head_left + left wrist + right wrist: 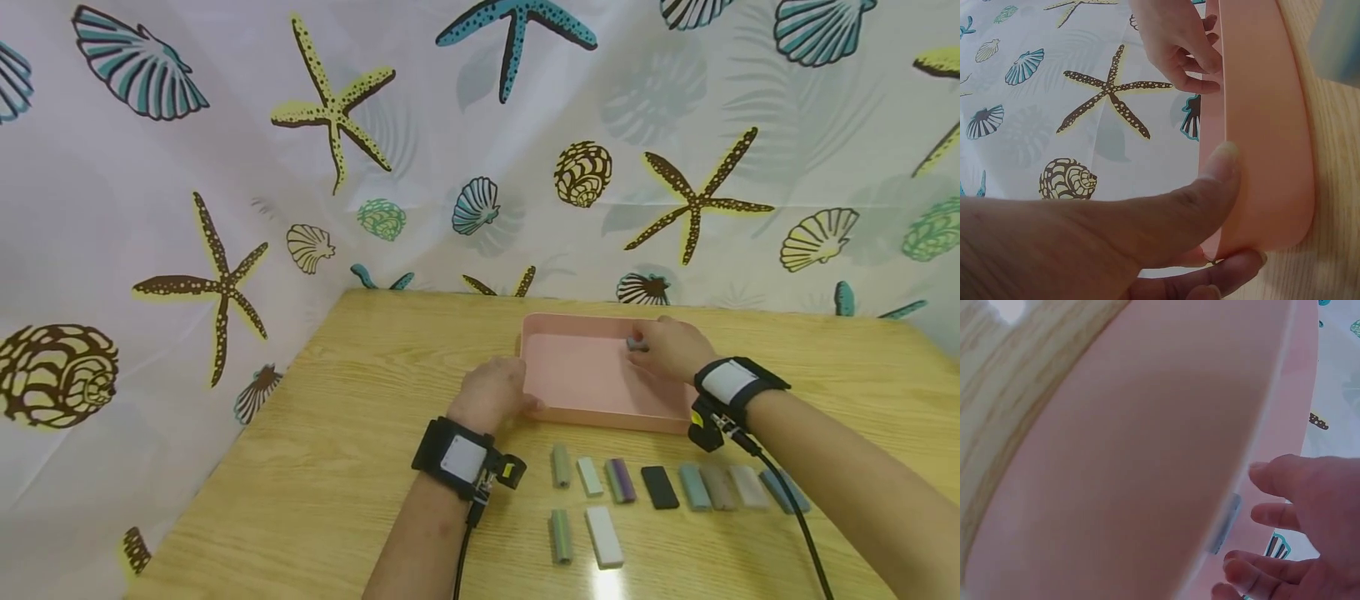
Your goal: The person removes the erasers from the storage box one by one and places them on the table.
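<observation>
A shallow pink tray (573,367) lies on the table. My left hand (491,392) grips its near left corner; in the left wrist view the thumb (1219,172) presses the wall, with fingers below the edge. My right hand (671,350) is over the tray's right part. Beside its fingertips is a small grey-blue block (637,343), which looks like an eraser. In the right wrist view this block (1227,522) shows past the tray's wall, and the spread, slightly bent fingers (1272,515) appear apart from it.
In front of the tray lies a row of small eraser-like blocks, among them a black one (660,487) and a purple-striped one (621,481). Nearer me are a white block (603,537) and a green striped one (561,537). A patterned cloth (450,150) hangs behind the table.
</observation>
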A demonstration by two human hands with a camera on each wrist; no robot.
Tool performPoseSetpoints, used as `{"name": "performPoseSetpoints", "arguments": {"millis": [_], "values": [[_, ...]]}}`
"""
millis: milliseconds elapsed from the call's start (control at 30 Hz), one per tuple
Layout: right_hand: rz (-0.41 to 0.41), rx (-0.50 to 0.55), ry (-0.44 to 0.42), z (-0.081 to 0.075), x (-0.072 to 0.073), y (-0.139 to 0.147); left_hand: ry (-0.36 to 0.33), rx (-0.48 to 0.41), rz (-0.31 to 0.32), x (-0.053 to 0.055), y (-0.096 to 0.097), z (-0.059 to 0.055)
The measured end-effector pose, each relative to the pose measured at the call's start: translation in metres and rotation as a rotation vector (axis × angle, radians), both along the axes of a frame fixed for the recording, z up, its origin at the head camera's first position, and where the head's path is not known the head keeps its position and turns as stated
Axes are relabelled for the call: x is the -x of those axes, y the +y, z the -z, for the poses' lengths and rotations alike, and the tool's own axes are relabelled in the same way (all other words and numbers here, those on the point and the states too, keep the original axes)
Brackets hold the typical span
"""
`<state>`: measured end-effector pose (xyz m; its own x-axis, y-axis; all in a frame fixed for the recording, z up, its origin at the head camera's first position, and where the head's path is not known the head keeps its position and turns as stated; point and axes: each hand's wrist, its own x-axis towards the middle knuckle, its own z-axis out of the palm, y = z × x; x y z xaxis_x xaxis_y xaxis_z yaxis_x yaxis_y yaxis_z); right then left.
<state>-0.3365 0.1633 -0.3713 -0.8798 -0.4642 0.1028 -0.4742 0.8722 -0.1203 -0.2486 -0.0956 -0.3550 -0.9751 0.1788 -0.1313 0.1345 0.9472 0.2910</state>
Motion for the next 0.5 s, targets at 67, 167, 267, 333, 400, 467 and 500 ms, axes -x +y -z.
{"name": "performPoseSetpoints", "arguments": {"millis": [67, 167, 267, 333, 400, 467, 500], "values": [[-0.016, -0.034, 0.007, 0.001, 0.002, 0.000, 0.001, -0.001, 0.000, 0.000, 0.000, 0.000], [-0.030, -0.082, 0.007, 0.005, 0.004, 0.002, -0.005, -0.008, -0.004, 0.000, 0.001, 0.000], [-0.042, -0.083, -0.025, 0.009, 0.005, 0.003, -0.007, -0.013, -0.004, 0.000, 0.001, 0.000], [-0.042, -0.063, -0.057, 0.012, 0.005, 0.004, -0.003, -0.010, -0.002, -0.001, 0.001, 0.000], [-0.050, -0.041, -0.080, 0.014, 0.006, 0.004, -0.002, -0.010, -0.003, -0.001, 0.000, -0.001], [-0.062, -0.032, -0.075, 0.016, 0.007, 0.005, -0.001, -0.011, -0.006, -0.002, 0.000, 0.000], [-0.066, -0.016, -0.077, 0.017, 0.007, 0.005, -0.001, -0.012, -0.007, -0.002, 0.000, -0.001]]}}
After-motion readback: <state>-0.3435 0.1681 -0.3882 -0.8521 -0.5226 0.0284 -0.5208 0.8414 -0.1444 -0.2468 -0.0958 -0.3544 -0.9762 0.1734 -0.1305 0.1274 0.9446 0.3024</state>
